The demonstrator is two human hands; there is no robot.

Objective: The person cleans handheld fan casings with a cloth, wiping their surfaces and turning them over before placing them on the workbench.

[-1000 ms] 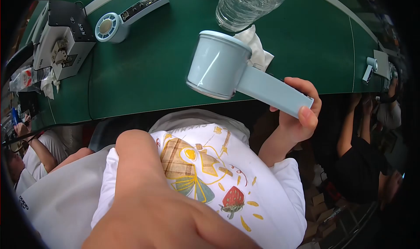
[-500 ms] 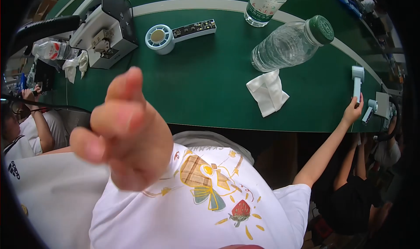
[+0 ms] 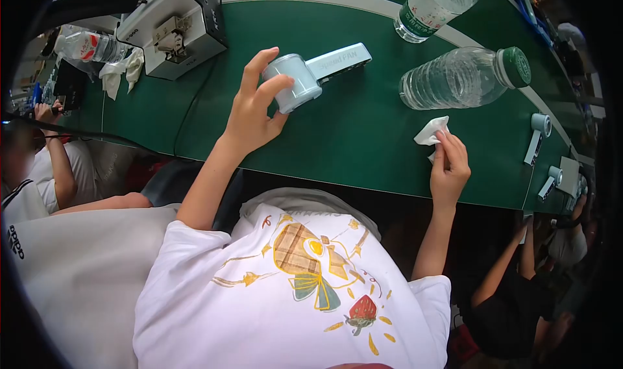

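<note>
My left hand [image 3: 253, 112] grips the round head of a pale blue handheld fan [image 3: 300, 83], fingers curved about its rim. The fan's handle [image 3: 341, 59] points right, its lettered side up, tilted over the green table. In my right hand [image 3: 451, 164] a white wiping cloth [image 3: 431, 132] is pinched between thumb and fingers, bunched just above the table near its front edge. Behind that hand a clear bottle with a green cap [image 3: 457, 80] lies on its side or leans; I cannot tell which.
A second bottle [image 3: 431, 12] stands at the back. At left are a grey and black machine [image 3: 175, 35], a cable and a lying bottle [image 3: 91, 46]. More fans [image 3: 537, 138] rest at far right. Other people sit on both sides, one in a black top [image 3: 513, 310].
My left hand came down from near the camera and took the fan, which now shows its lettered side instead of the circuit board. My right hand left the far-right fan and picked up the cloth.
</note>
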